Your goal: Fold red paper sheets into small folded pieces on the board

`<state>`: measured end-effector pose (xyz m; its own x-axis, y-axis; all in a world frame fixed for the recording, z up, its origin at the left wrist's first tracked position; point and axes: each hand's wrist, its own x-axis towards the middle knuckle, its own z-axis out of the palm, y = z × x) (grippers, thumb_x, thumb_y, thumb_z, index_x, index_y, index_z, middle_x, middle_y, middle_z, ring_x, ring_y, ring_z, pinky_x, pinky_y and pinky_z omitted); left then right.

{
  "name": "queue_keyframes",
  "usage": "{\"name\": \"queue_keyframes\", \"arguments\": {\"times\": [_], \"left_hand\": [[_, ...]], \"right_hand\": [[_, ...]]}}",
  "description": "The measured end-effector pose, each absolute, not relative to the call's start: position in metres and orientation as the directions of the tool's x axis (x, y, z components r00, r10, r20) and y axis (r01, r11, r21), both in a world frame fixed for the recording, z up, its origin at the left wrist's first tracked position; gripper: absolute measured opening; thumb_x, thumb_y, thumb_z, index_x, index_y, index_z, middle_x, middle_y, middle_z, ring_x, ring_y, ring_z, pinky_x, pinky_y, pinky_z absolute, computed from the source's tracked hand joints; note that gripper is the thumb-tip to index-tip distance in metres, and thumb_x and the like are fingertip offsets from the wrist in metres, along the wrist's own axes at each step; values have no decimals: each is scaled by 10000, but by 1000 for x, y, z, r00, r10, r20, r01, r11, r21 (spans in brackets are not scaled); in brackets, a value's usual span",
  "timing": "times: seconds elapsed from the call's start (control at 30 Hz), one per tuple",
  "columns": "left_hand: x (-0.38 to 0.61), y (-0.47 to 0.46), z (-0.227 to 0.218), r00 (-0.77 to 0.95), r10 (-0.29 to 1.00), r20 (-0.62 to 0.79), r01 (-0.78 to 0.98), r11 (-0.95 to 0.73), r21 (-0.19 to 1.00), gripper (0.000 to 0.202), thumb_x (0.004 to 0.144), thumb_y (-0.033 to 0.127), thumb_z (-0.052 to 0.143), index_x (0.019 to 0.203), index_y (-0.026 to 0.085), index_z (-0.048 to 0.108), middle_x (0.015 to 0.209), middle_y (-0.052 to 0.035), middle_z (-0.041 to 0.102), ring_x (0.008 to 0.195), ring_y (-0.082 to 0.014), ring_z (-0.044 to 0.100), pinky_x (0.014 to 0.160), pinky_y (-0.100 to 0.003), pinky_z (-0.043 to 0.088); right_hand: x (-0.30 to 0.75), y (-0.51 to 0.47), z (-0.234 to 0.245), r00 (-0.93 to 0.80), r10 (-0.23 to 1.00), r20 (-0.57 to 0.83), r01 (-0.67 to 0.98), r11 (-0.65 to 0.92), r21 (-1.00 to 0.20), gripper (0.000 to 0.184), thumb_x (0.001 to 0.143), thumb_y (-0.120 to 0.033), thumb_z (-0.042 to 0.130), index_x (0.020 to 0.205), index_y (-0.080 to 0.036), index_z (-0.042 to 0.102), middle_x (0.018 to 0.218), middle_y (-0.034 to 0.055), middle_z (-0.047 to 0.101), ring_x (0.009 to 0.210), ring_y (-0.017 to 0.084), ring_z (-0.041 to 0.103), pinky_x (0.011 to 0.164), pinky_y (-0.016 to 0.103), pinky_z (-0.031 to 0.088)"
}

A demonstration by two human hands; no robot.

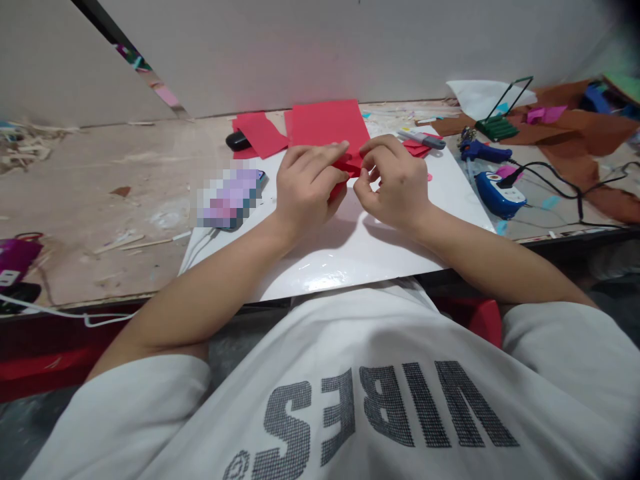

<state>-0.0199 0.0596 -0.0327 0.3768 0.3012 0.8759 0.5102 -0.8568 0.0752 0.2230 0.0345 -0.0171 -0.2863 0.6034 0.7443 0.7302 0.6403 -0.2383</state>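
Observation:
Both of my hands meet over a glossy white board [350, 247] on the workbench. My left hand [305, 190] and my right hand [393, 183] pinch a small folded piece of red paper [351, 165] between their fingertips; most of it is hidden by the fingers. Just beyond the hands lies a larger red sheet [327, 123], with another red sheet [260, 133] to its left. Small red scraps [416, 148] sit by my right hand.
A blurred phone [231, 198] with a white cable rests on the board's left corner. A utility knife [423, 139], a blue glue gun [487, 152], a blue device [500, 195] with black cables and brown felt [585, 133] lie to the right. A white wall stands behind.

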Motion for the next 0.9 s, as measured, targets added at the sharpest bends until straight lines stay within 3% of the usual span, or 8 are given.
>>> {"name": "queue_keyframes", "arguments": {"times": [0.13, 0.3, 0.43, 0.5, 0.6, 0.73, 0.9], "left_hand": [[-24, 64, -35, 373, 389, 842, 525, -837, 154, 237, 1228, 543, 716, 1120, 346, 795, 1391, -50, 976, 1252, -317, 898, 1131, -643, 628], [-28, 60, -30, 399, 227, 888, 486, -874, 5, 143, 1219, 373, 669, 1173, 350, 802, 1270, -56, 994, 1086, -301, 935, 916, -558, 664], [-31, 52, -23, 373, 337, 865, 486, -865, 128, 114, 1201, 384, 704, 1151, 343, 798, 1228, -72, 984, 1108, -332, 944, 976, -572, 687], [-32, 49, -22, 319, 315, 894, 430, -889, 159, 68, 1176, 353, 741, 1145, 343, 800, 1193, -60, 979, 1074, -327, 942, 972, -561, 691], [-31, 46, -21, 250, 300, 921, 410, -894, 180, 44, 1124, 316, 789, 1164, 324, 806, 1143, -44, 976, 990, -295, 937, 914, -511, 692], [-23, 39, -20, 191, 401, 896, 380, -872, 309, 70, 1071, 323, 843, 1116, 314, 790, 1061, -9, 972, 905, -241, 932, 804, -431, 686], [-13, 40, -28, 124, 585, 802, 326, -787, 524, 328, 1126, 581, 886, 1039, 304, 734, 982, -3, 930, 876, -210, 878, 810, -433, 696]], "right_hand": [[226, 34, -18, -308, 560, 769, 740, 649, -177, 179, 1116, -291, 660, 1238, -269, 790, 1427, 149, 897, 954, 293, 835, 808, 460, 676], [235, 35, -16, -377, 604, 703, 694, 686, -217, 271, 1144, -404, 737, 1383, -302, 817, 1485, 149, 888, 1109, 344, 881, 986, 521, 743], [248, 40, -7, -469, 597, 651, 622, 746, -236, 518, 1154, -566, 795, 1593, -292, 774, 1607, 156, 859, 988, 309, 902, 969, 523, 763], [255, 46, -4, -494, 585, 643, 606, 762, -228, 568, 1151, -584, 811, 1635, -289, 770, 1636, 160, 859, 946, 292, 895, 978, 523, 761], [260, 57, -2, -519, 561, 644, 588, 782, -207, 463, 1237, -584, 668, 1565, -302, 831, 1536, 134, 915, 1023, 299, 899, 980, 517, 750], [260, 67, -3, -539, 538, 648, 539, 812, -225, 544, 1299, -684, 498, 1420, -339, 902, 1262, 91, 968, 1007, 273, 866, 938, 483, 725], [258, 73, -10, -484, 603, 634, 586, 762, -278, 465, 1271, -692, 605, 1281, -345, 915, 1085, 71, 936, 899, 273, 839, 923, 481, 724]]}}
